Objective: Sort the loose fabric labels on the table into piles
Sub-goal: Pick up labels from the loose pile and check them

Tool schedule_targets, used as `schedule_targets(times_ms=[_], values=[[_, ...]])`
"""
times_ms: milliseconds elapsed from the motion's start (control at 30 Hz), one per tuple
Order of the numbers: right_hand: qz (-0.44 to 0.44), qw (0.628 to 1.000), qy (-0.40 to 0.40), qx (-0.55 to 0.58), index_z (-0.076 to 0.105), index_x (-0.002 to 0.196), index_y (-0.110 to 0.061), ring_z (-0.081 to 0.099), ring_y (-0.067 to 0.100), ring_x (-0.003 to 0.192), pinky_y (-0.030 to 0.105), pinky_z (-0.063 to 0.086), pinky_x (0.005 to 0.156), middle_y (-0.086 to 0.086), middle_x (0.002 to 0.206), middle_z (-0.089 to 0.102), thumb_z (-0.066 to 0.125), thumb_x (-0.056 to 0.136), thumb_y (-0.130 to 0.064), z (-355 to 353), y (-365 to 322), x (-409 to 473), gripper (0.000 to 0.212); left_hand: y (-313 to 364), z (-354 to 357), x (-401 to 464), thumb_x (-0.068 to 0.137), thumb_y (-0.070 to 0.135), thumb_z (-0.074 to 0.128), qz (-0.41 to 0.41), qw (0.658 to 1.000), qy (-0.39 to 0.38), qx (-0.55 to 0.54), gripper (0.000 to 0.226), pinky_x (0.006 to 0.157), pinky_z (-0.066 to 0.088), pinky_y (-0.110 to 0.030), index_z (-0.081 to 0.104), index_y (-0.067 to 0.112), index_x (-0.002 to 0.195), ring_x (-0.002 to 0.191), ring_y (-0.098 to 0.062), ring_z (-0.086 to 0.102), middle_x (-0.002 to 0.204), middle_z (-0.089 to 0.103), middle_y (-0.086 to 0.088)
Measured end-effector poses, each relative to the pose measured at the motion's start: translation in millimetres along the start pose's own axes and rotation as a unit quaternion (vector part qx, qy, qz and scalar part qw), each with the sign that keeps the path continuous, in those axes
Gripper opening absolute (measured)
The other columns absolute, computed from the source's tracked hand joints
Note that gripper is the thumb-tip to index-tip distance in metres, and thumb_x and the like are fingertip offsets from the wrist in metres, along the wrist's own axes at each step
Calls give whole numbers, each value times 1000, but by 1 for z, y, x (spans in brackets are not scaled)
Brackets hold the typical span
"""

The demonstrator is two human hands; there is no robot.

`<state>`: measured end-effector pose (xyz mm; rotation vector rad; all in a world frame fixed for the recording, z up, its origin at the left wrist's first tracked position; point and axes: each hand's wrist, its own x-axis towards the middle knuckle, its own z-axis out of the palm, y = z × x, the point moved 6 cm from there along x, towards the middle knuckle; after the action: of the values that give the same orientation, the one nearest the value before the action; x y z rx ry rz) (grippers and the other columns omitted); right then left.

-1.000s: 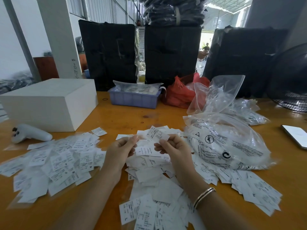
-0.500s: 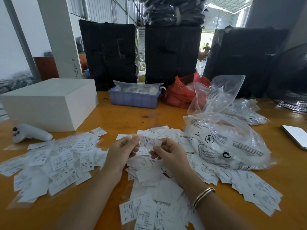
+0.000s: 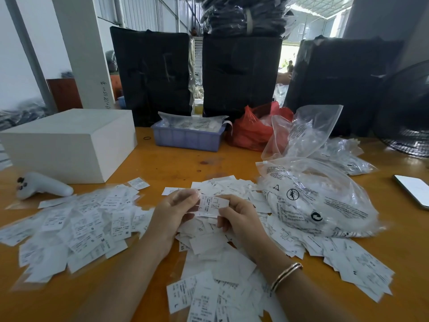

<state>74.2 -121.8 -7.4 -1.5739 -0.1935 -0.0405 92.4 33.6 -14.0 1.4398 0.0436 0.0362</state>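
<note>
While the spread of labels (image 3: 76, 226) at far left sits on a clear plastic sheet beside the white controller (image 3: 41, 185) and white box (image 3: 69, 142), most of the sorting is clearly left to do. The left hand (image 3: 174, 212) and right hand (image 3: 241, 219) are both pinched shut on one small printed label (image 3: 213, 203), held just above the middle heap of labels (image 3: 216, 252) on the worktop (image 3: 176, 163). I'd say the trick here is to tilt that label flat to the camera, read the size letter, then drop it on the matching pile without dragging neighbours along. Further right there's a stuffed clear bag (image 3: 318, 198) with more labels fanned out under it, and a phone (image 3: 414, 191) at the edge. Print on most labels is too small to read, only a few letters like L, M, XS show. Can't tell what's inside the blue tray (image 3: 188, 138).
</note>
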Motion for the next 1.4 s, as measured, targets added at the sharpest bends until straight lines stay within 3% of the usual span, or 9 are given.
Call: schedule_targets(times_ms=[200,367,500,633,800,933,1133,1267,1400], values=[[4,1000,-12,10,68,103,-22,54,12,54,21,44,52,1,57,60,46,88,3,2,2,0,36,2,3,-4,78,27,75,10,1000,0,20,10,68,55,-25,72,25,88,86,-14,67,89,73,3],[11,1000,-24,-6,66,99,-20,50,14,55,25,40,51,-2,58,62,45,88,2,4,5,1,32,5,1,-5,79,33,72,21,1000,11,17,14,67,55,-23,70,25,90,85,-15,67,86,74,3],[4,1000,-21,-23,66,104,-18,49,15,56,26,40,52,-4,57,60,45,87,2,4,5,0,33,6,2,-6,77,38,72,30,999,3,43,20,68,54,-23,68,27,93,83,-13,67,86,73,4],[-27,1000,-1,-6,61,111,-28,53,11,55,21,44,53,-4,54,57,47,91,-1,-2,-3,-2,36,7,6,-7,78,33,74,41,995,-14,88,19,62,51,-16,67,28,95,78,-8,68,85,73,9],[-31,999,11,35,58,89,-14,50,16,54,23,41,51,1,55,59,51,93,-3,-4,-5,-3,14,6,4,-6,77,31,73,24,998,-9,53,19,61,51,-19,68,23,94,79,-9,67,88,73,6],[-25,999,7,36,59,86,-11,51,16,52,21,40,49,2,54,58,52,93,-4,-4,-5,-3,12,3,6,-6,74,29,75,10,1000,-16,10,20,60,52,-20,70,21,91,74,-8,68,83,74,7],[-19,999,-37,3,55,101,-20,52,12,52,20,41,49,4,61,64,53,95,-11,4,-3,-3,12,4,14,-10,79,26,73,45,995,-60,59,19,61,55,-22,67,26,97,74,-14,71,84,74,-1],[-23,1000,-4,8,58,85,-14,52,12,49,20,43,51,4,58,64,55,92,-7,-2,-5,-1,10,6,4,-4,79,23,74,44,998,-20,27,18,67,55,-25,68,26,95,80,-17,69,88,73,-2],[-34,997,13,-72,59,80,-19,52,9,48,21,43,49,-2,55,62,54,89,-4,1,-4,-1,18,5,10,-7,78,28,75,51,995,-42,77,19,55,51,-14,67,27,95,66,-4,68,77,73,10]])
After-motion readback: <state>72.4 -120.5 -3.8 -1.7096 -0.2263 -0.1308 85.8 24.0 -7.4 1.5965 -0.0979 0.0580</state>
